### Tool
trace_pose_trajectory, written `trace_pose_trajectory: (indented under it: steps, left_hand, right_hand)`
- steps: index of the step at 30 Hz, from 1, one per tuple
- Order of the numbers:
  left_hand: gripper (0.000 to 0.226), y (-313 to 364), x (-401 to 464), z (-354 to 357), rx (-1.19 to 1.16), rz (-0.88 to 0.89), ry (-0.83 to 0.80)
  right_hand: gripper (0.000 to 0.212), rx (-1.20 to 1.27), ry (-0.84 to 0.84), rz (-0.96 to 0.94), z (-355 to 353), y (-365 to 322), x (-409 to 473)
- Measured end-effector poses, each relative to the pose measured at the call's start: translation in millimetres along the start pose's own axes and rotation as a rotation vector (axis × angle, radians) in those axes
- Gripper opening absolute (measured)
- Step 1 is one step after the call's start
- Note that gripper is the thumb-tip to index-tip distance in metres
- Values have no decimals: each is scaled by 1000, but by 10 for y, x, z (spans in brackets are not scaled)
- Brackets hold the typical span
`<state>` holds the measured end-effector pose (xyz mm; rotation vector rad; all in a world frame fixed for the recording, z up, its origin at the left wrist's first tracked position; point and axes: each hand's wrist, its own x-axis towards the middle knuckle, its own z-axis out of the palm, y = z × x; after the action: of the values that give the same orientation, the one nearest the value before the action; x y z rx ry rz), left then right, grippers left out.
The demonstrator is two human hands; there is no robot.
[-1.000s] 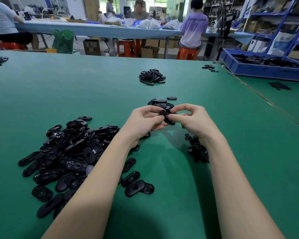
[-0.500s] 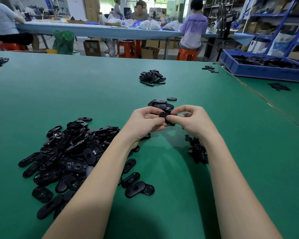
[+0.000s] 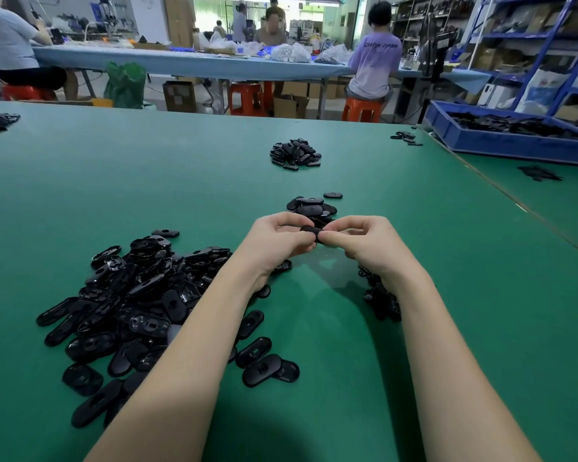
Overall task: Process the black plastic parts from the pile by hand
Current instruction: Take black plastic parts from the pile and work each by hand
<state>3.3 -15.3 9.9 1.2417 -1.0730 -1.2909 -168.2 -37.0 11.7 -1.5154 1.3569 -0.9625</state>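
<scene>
Both hands raised together just above the green-covered desk (image 3: 414, 295), meeting at the middle. Left hand (image 3: 274, 243) and right hand (image 3: 371, 243) each pinching one end of a single small black oval plastic part (image 3: 311, 232), fingers curled round it, thumbs on the near side; grip of both pressed tight onto the piece, fingertips of the two hands nearly touching. Held part clear of the desk, directly in front of a small low heap of black oval plastic parts (image 3: 312, 206) lying just beyond the knuckles.

To the left of the left forearm, a large loose pile of glossy black oval plastic parts (image 3: 131, 305), some flat, some overlapping, with a few strays (image 3: 267, 368) between the forearms. Beside the right wrist, partly hidden by it, a small dark cluster of thin black plastic scraps (image 3: 381, 301). Further back on the desk, well apart, another compact heap of black parts (image 3: 296, 154). At the far right edge, a blue plastic tray (image 3: 501, 145) holding more black pieces.
</scene>
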Motion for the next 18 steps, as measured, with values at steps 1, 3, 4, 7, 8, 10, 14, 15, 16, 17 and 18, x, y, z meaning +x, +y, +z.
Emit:
trace_pose_trajectory:
  steps: [1,3,4,7,8,10,14,15,16,17,18]
  left_hand:
    - [18,-2,0,2,19,1,-1]
    - [19,-6,-2,8,39,5,-3]
    - [19,-9,-3,11,38,9,-6]
    - [18,-14,-11,12,53,26,-6]
    - [18,-16,-10,10,71,30,0]
    - [18,-19,-10,12,88,28,4]
    - [18,-20,-6,27,78,25,3]
    - [18,-19,-7,31,83,26,2]
    - [18,-22,-8,34,87,26,3]
    - [18,-28,-6,41,91,21,6]
    - [18,-37,-4,51,102,14,12]
  right_hand:
    - [10,-9,6,-4,1,2,6]
    - [8,-35,28,-20,4,0,15]
    - [8,-51,40,-29,8,-3,21]
    - [8,-88,67,-41,35,-9,38]
    - [8,-93,71,-42,45,-5,41]
    - [9,-94,75,-47,62,17,47]
    - [10,-77,75,-51,73,57,50]
    - [9,-74,75,-52,70,62,50]
    - [10,-73,75,-55,67,65,52]
    - [10,-74,74,-57,69,66,52]
    - [11,-78,73,-60,75,65,52]
